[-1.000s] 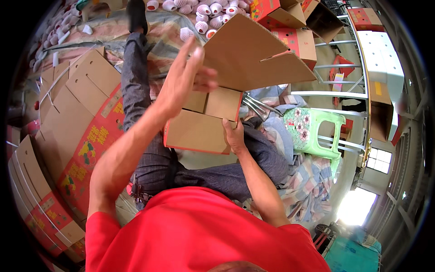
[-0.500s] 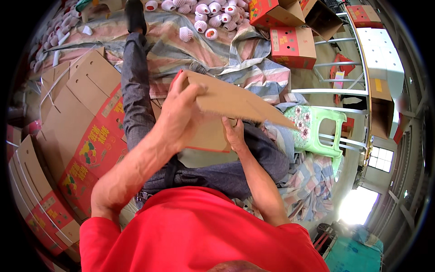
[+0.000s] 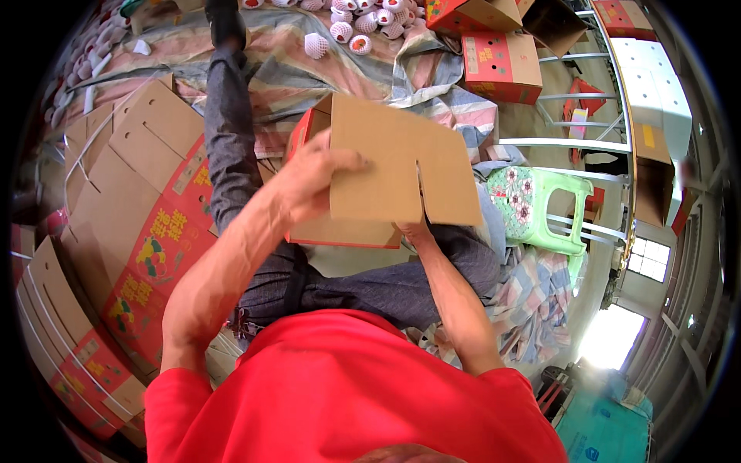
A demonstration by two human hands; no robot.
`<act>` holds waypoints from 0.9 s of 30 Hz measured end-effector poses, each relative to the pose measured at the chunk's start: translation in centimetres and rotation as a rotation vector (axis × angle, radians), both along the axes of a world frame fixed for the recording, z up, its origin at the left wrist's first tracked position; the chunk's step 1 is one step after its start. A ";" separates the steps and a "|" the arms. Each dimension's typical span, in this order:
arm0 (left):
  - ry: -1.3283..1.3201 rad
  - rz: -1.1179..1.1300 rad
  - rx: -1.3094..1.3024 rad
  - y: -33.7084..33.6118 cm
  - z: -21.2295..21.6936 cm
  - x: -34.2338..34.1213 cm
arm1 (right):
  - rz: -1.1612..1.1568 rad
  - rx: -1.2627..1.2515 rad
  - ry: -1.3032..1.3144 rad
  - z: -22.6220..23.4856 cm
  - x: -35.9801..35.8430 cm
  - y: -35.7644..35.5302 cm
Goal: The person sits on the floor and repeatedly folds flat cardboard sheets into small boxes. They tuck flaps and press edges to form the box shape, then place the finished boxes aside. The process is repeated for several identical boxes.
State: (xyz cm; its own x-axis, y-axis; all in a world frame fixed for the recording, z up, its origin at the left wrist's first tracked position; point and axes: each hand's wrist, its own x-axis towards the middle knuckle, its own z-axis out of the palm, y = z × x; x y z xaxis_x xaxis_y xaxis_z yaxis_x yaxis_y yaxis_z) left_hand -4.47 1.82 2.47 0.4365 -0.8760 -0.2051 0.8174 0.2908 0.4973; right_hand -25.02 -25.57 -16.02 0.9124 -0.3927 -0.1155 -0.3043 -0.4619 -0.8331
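A brown cardboard box (image 3: 394, 174) with red printed outer sides is held over my lap. One broad flap, with a slit cut into its edge, stands up across the front of it. My left hand (image 3: 315, 176) is closed on the left edge of that flap, thumb across its brown face. Low at the right, my right hand (image 3: 417, 231) grips the box's near edge; the flap covers most of its fingers. Behind the left hand shows a strip of the red side. The inside of the box is mostly hidden.
Flattened red-and-brown cartons (image 3: 147, 224) lie at my left, some strapped. Fruits in foam nets (image 3: 340, 31) rest on a striped sheet (image 3: 285, 77) ahead. Formed boxes (image 3: 502, 69) stand at the far right, near a green stool (image 3: 532, 208) and a white metal frame (image 3: 567, 144).
The flap has swung from nearly edge-on to facing me, and its slit now shows. My left hand has moved slightly down. The flap now covers most of my right hand.
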 end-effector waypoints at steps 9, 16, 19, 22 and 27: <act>-0.691 0.185 0.137 -1.9 -6.3 4.8 | -0.030 0.108 0.050 5.1 3.4 2.6; -0.903 0.345 0.197 -3.1 -9.1 5.8 | -0.084 0.218 0.024 6.2 4.0 3.3; -0.982 0.379 0.255 -3.0 -9.9 5.9 | -0.064 0.192 0.016 6.7 4.2 3.6; -0.967 0.361 0.236 -3.3 -10.3 6.3 | -0.074 0.255 0.025 6.2 4.1 3.1; -0.982 0.310 0.258 -2.0 -10.1 6.5 | -0.060 0.273 0.040 5.7 4.2 2.8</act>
